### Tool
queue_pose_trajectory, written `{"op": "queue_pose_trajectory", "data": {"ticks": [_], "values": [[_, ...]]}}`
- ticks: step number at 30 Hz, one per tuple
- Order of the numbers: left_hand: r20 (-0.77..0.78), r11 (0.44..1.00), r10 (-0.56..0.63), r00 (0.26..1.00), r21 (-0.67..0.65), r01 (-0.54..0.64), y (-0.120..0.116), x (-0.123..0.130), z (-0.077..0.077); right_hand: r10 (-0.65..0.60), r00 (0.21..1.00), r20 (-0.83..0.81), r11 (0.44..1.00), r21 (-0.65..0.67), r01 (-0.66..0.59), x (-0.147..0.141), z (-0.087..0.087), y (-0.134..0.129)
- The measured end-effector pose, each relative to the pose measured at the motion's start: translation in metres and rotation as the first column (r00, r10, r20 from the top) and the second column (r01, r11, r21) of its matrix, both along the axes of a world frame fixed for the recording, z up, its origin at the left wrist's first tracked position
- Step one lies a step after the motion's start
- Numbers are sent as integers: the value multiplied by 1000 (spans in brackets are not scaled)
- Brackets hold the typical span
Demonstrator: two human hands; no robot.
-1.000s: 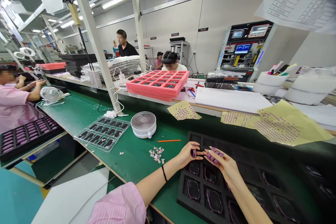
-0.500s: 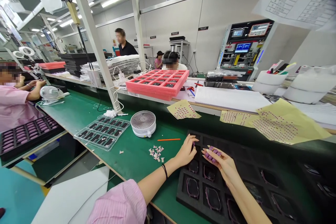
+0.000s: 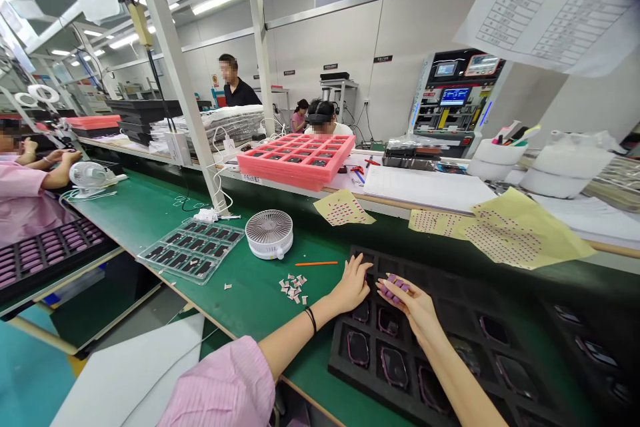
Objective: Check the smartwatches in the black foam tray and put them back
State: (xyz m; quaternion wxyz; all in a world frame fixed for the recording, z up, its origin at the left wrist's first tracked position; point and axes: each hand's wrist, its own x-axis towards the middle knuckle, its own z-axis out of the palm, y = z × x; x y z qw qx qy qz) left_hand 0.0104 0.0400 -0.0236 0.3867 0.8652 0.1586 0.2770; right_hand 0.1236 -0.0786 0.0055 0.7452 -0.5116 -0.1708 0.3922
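Far left, a co-worker in a pink smock (image 3: 20,190) sits with hands raised near a small white desk fan (image 3: 85,175), a black foam tray of purple pieces (image 3: 45,257) in front. Along the green bench mat (image 3: 240,310) lies a clear plastic tray with rows of black parts (image 3: 190,251), then a round white fan (image 3: 269,233), a small scatter of white and pink paper scraps (image 3: 290,288), and a thin orange stick (image 3: 316,263). Behind, on the far bench, sits a pink foam tray with square cells (image 3: 295,161).

Person's left hand (image 3: 353,285), pink striped sleeve (image 3: 220,383), black bracelet (image 3: 311,319): palm down, fingers spread, reaching the corner of the black foam tray with rectangular compartments (image 3: 336,363). Cannot tell if it holds anything, fingertips hidden. Right hand (image 3: 405,300) sits just beside it, fingers and thumb curled closed around a bunch of small purple strips (image 3: 394,287), above the same tray. Compartments hold dark oval parts with purple rims (image 3: 358,348).

Further right: a yellow sheet dotted with small marks (image 3: 343,208), a stack of white paper (image 3: 425,188), a larger yellow dotted sheet (image 3: 520,233), and a machine with lit screens (image 3: 453,97).
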Motion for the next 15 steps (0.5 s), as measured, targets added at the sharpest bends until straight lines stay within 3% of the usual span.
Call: {"op": "queue_pose_trajectory", "data": {"ticks": [4, 9, 12, 15], "values": [[-129, 995, 40, 991, 93, -28, -1, 6, -2, 17, 1000, -7, 1000, 0, -17, 4, -4, 1], [-305, 993, -54, 951, 88, 84, 5, 6, 16, 20, 1000, -21, 1000, 7, -20, 12, -6, 3], [-135, 975, -218, 967, 12, 222, 12, 5, 31, 44, 999, -22, 999, 9, -44, 15, 3, 1], [-1, 910, -415, 910, -8, 415, 12, 9, 43, 176, 984, -27, 984, -25, -177, 19, 16, -3]]}}
